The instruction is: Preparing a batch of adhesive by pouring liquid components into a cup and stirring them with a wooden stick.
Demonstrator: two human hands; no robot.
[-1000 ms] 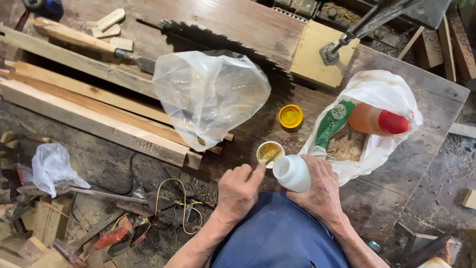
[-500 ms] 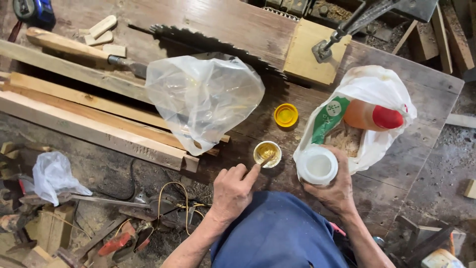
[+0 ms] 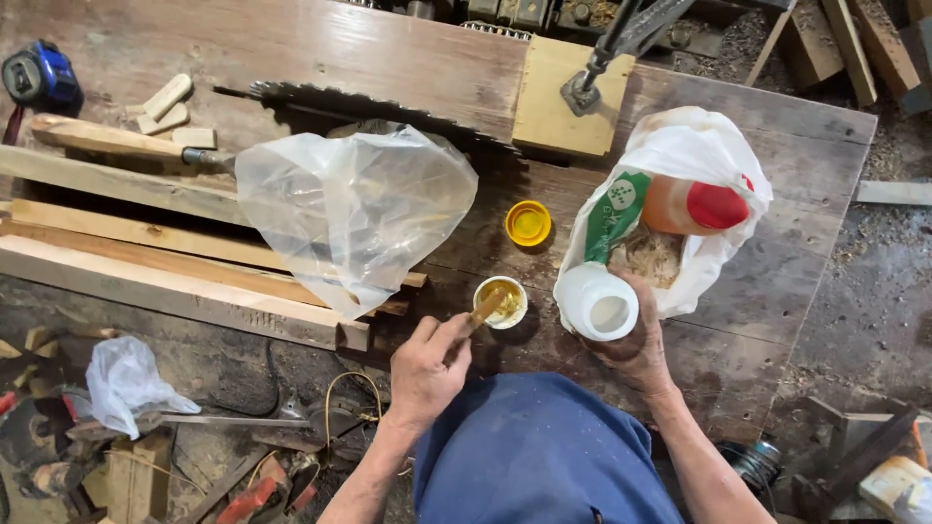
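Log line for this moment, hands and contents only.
left hand: holds stick in small cup | right hand: grips white bottle, upright | yellow cap: on bench, apart

Worn dark wooden workbench (image 3: pixel 408 58), pale planks (image 3: pixel 146 281) at one side, sawdust-strewn floor (image 3: pixel 864 281) around.

— What does the left hand (image 3: pixel 425 367) hold?

— A thin wooden stick (image 3: pixel 482 312), pinched in the fingers and slanted up to the right, its tip dipped in a small round cup (image 3: pixel 501 302). The cup is white-rimmed, upright on the dark workbench, with a yellowish, glossy fill.

— And the right hand (image 3: pixel 636 344)?

— It wraps a white plastic bottle (image 3: pixel 596 304) from the right. The bottle stands just right of the cup, apart from it, its round top facing the camera, pressed against a white plastic bag behind.
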